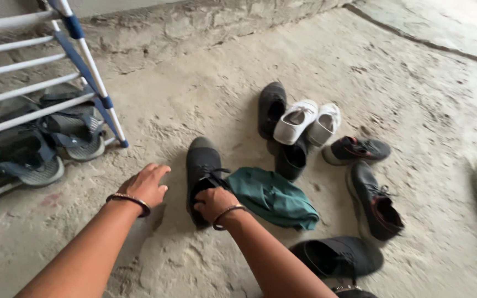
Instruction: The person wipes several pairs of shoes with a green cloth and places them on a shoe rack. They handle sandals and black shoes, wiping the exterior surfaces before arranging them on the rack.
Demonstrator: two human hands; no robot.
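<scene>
My right hand [214, 202] grips the rear opening of a black lace-up shoe [202, 163] that lies on the concrete floor, toe pointing away from me. My left hand [146, 185] hovers just left of that shoe, fingers apart and holding nothing. Both wrists wear a metal bangle. A crumpled green cloth [274, 197] lies right beside the shoe, touching my right hand's side.
Behind the cloth lie two dark shoes [271, 108], a white pair [307, 121] and dark sneakers with red lining [374, 201]. Another black shoe [340, 256] sits near my right forearm. A white and blue rack [56, 72] stands at left over grey sandals [28, 157]. A rough wall base runs behind.
</scene>
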